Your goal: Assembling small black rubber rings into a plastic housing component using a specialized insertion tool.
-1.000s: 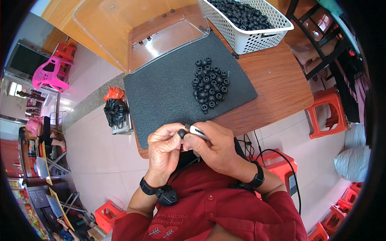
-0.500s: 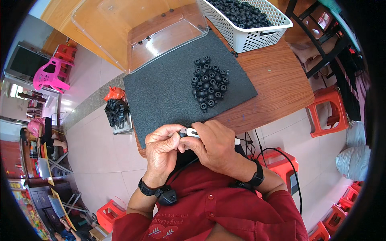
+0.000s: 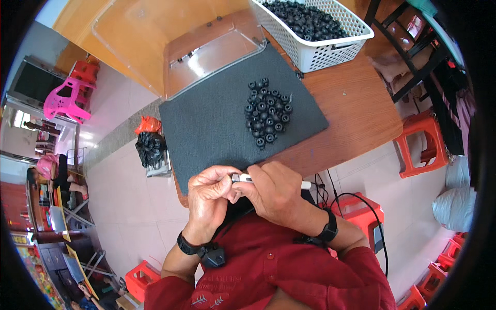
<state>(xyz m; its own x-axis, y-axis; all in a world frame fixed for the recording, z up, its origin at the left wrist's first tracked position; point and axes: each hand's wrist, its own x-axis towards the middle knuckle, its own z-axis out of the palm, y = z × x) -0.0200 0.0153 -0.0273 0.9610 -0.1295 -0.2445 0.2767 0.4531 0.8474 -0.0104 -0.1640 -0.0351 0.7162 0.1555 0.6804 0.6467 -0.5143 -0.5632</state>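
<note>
My right hand (image 3: 279, 191) is closed round a slim white pen-shaped tool (image 3: 245, 178). Its narrow tip points left, and its tail (image 3: 306, 185) sticks out past my palm. Pinched at that tip, my left hand (image 3: 209, 199) holds a small black part that my fingers now mostly hide. Both hands meet at the near edge of the dark grey mat (image 3: 206, 124). Beyond them on the mat lies a pile of small round black parts (image 3: 268, 111), several with a hole showing.
A white perforated basket (image 3: 338, 54) full of similar black parts stands at the back right of the wooden table (image 3: 356, 103). Behind the mat a clear plastic bin (image 3: 222, 67) lies with a few parts inside. Red stools (image 3: 421, 147) and black cables (image 3: 380, 227) are at the right.
Both hands have dropped slightly toward me, still together. The black part showed between my fingers before and is now mostly covered. The pile looks unchanged.
</note>
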